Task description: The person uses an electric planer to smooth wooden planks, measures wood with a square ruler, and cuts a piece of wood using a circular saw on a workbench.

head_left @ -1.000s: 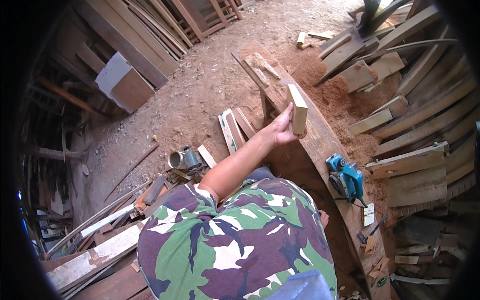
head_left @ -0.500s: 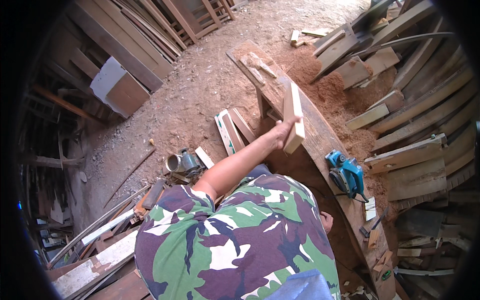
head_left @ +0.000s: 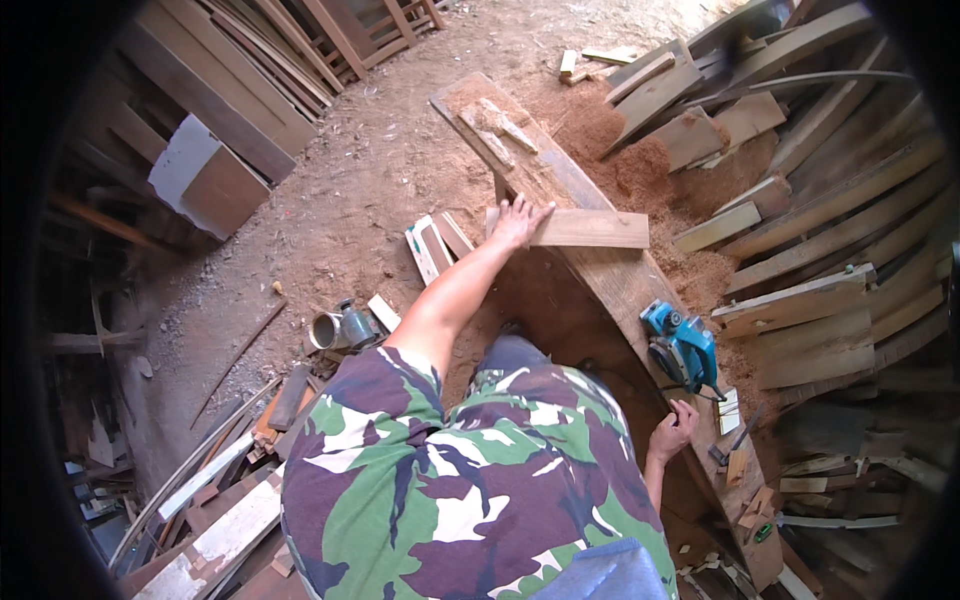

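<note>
One board (head_left: 595, 229) | long axis sideways across bench (head_left: 622, 288) | left hand (head_left: 516, 223) spread atop | right hand (head_left: 675, 431) unclenched

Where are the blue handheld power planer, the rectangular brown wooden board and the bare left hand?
Blue power planer (head_left: 697, 350), head view: on its body.
Brown wooden board (head_left: 595, 229), head view: broad face.
Left hand (head_left: 516, 224), head view: its back.

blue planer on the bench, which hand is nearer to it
Right. The right hand is just below the blue planer in the picture; the left hand is farther off, up and to the left, on the wooden board.
</note>
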Action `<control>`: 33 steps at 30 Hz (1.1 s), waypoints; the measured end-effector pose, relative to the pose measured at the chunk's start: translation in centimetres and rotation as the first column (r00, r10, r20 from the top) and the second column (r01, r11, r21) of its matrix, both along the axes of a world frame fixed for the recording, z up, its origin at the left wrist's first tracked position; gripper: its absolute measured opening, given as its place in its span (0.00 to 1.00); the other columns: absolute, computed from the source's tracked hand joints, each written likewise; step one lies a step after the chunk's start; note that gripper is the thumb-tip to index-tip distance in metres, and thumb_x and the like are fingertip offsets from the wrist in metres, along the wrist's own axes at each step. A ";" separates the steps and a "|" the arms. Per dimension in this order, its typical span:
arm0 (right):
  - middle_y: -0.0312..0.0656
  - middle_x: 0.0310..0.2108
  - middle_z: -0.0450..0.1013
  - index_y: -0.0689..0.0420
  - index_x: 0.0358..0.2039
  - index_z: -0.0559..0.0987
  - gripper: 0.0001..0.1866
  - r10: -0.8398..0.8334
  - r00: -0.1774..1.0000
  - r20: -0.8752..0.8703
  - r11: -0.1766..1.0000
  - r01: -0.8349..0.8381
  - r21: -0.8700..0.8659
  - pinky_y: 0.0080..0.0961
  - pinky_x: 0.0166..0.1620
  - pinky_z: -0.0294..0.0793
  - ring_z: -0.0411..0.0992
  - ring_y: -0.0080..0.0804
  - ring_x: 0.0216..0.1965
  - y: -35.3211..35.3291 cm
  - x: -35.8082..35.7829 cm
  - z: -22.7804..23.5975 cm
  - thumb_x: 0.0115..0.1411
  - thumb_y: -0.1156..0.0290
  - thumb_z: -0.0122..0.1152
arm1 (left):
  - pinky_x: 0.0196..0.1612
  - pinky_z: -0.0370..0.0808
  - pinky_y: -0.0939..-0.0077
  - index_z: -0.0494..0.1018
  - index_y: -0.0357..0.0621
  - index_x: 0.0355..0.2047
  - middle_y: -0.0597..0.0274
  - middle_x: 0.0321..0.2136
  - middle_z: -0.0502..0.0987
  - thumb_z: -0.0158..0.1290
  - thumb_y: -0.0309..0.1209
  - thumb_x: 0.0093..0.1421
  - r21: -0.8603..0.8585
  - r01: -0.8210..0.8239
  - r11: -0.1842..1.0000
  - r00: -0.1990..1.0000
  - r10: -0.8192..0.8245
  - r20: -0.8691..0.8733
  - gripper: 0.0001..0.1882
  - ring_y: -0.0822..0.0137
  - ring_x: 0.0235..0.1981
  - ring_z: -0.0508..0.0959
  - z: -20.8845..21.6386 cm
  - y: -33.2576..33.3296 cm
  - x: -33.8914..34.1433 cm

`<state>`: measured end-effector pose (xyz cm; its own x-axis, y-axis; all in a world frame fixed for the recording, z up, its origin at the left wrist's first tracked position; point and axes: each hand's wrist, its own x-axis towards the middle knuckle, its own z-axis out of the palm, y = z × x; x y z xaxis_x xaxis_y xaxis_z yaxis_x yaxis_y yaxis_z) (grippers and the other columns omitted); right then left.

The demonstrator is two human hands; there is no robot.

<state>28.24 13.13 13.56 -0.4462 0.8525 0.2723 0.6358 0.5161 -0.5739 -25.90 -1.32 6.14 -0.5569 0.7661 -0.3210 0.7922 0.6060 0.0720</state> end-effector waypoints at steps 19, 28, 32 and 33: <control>0.59 0.46 0.76 0.61 0.56 0.75 0.31 0.333 0.904 0.268 0.913 -0.239 -0.330 0.47 0.55 0.72 0.75 0.61 0.50 14.9 -5.3 -0.8 0.56 0.63 0.77 | 0.68 0.65 0.45 0.71 0.62 0.64 0.64 0.65 0.71 0.43 0.36 0.71 0.217 0.031 0.976 0.995 -0.010 -0.101 0.22 0.55 0.69 0.66 -5.6 15.0 2.1; 0.56 0.34 0.81 0.60 0.44 0.82 0.17 0.563 0.811 0.158 0.736 -0.406 -0.543 0.42 0.43 0.76 0.80 0.54 0.37 18.7 -5.6 0.0 0.57 0.66 0.74 | 0.77 0.56 0.55 0.61 0.68 0.73 0.65 0.75 0.59 0.41 0.42 0.74 -0.046 0.194 0.980 0.980 -0.196 -0.034 0.28 0.59 0.77 0.54 -3.3 15.9 0.8; 0.52 0.31 0.81 0.62 0.41 0.82 0.18 0.593 0.791 0.150 0.658 -0.367 -0.658 0.40 0.41 0.76 0.80 0.48 0.33 18.8 -7.8 0.8 0.55 0.65 0.78 | 0.77 0.56 0.55 0.62 0.72 0.72 0.67 0.77 0.55 0.41 0.38 0.74 -0.054 0.167 0.984 0.985 -0.169 -0.032 0.27 0.57 0.79 0.50 -4.2 12.2 -0.6; 0.51 0.30 0.81 0.62 0.41 0.82 0.19 0.584 0.793 0.174 0.656 -0.336 -0.676 0.40 0.41 0.76 0.80 0.46 0.33 18.5 -8.1 0.9 0.55 0.65 0.79 | 0.77 0.56 0.55 0.61 0.72 0.72 0.67 0.77 0.54 0.40 0.38 0.74 -0.049 0.171 0.984 0.983 -0.174 -0.057 0.27 0.57 0.79 0.49 -4.2 12.2 -0.2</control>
